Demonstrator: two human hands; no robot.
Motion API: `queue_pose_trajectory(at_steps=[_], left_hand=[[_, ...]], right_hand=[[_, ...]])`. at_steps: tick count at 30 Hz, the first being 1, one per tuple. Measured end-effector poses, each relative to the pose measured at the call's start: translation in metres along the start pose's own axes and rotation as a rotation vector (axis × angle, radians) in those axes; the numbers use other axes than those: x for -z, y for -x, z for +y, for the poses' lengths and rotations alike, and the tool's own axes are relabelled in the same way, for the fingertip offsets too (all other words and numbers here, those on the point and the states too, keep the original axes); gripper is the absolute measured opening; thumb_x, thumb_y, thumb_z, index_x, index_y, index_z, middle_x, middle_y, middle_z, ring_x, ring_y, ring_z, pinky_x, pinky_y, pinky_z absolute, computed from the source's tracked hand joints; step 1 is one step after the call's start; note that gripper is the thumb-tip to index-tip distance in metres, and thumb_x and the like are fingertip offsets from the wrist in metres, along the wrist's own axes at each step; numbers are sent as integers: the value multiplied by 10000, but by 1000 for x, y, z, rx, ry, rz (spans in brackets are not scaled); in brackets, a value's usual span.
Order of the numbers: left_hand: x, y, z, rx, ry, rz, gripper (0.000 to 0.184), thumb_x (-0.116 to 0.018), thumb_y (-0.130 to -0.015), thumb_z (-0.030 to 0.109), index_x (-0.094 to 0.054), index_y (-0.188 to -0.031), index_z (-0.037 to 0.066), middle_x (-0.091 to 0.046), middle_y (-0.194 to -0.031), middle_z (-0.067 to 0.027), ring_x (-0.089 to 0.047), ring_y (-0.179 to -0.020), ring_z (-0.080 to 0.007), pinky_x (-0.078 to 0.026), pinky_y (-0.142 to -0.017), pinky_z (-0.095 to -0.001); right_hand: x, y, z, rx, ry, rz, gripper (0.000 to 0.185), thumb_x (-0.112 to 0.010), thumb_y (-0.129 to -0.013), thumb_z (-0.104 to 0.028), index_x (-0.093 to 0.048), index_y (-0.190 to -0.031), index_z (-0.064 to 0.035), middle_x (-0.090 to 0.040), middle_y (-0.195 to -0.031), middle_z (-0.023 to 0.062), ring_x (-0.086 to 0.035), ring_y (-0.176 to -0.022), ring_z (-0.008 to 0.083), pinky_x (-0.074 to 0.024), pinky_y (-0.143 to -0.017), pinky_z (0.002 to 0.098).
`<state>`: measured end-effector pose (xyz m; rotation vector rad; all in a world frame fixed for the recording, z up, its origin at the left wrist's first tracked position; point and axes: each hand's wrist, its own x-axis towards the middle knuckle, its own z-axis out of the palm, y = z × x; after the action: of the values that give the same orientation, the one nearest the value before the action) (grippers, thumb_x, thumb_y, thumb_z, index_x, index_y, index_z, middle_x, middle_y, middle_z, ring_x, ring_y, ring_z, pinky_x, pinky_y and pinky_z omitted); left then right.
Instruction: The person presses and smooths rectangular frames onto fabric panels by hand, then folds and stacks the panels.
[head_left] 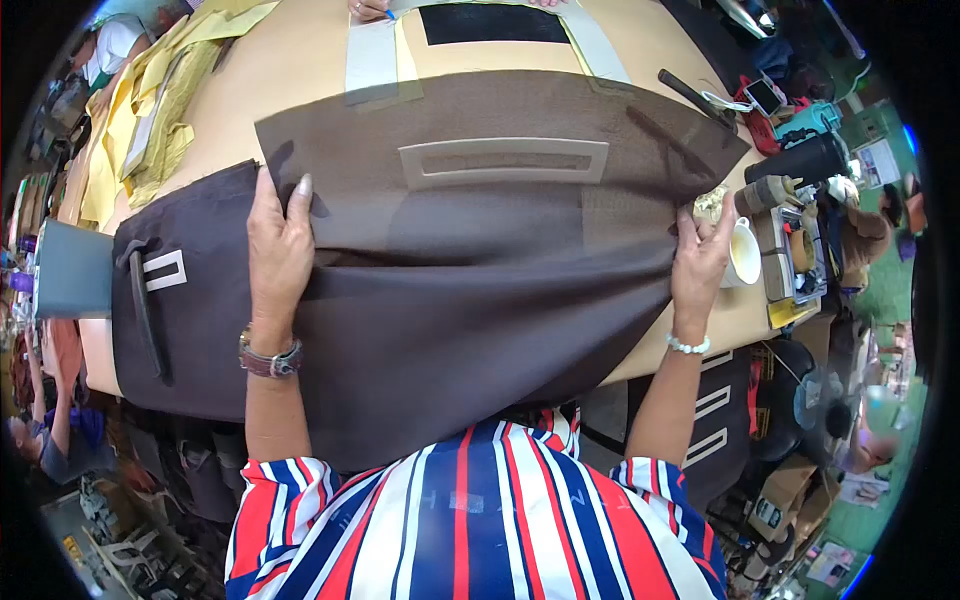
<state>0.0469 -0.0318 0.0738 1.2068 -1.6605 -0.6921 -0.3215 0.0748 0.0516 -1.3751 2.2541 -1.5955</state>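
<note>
A large dark brown sheet (480, 320) stretches between my two hands, with folds across its middle. My left hand (280, 235) grips its left edge, thumb and fingers pinching it. On the right, my right hand (702, 255) pinches the sheet's gathered edge beside a white cup (741, 255). A pale rectangular frame (504, 178) lies on the sheet's upper part. Left of my left hand is another dark panel (205, 345), bearing a small white frame (165, 270) and a dark curved strap (148, 315).
Yellow cloth (150, 120) lies at the table's left. Another person's hand (370, 9) is at the far edge near a black rectangle (495, 25). A phone (763, 96), a black cylinder (810, 157) and a tray (797, 262) stand right. A grey bin (75, 270) is left.
</note>
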Motion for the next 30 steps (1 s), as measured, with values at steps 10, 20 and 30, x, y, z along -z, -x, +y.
queue_pose_trajectory(at_steps=[10, 20, 30], left_hand=[[-16, 60, -30, 163, -556, -166, 679, -511, -863, 33, -151, -1435, 96, -511, -586, -225, -510, -486, -342, -405, -519, -409], [-28, 57, -28, 42, -775, -104, 704, -568, -826, 52, -207, -1428, 110, -552, -909, -227, -567, -709, -338, -446, -601, -417], [-56, 51, -13, -601, -778, -204, 444, -583, -844, 188, -503, -1279, 216, -257, -1442, -136, -197, -1348, -336, -170, -1086, -518]], right_hand=[[-4, 26, 36, 34, 201, -238, 692, -571, -836, -21, -178, -1405, 14, -542, -624, 111, -507, -532, 174, -423, -539, 292], [-7, 33, 32, 53, 296, -159, 713, -605, -810, -13, -212, -1405, -2, -529, -636, 101, -518, -537, 197, -433, -540, 312], [-9, 31, 37, 70, 294, -138, 798, -689, -749, -50, -227, -1398, 3, -528, -630, 100, -507, -526, 203, -432, -538, 298]])
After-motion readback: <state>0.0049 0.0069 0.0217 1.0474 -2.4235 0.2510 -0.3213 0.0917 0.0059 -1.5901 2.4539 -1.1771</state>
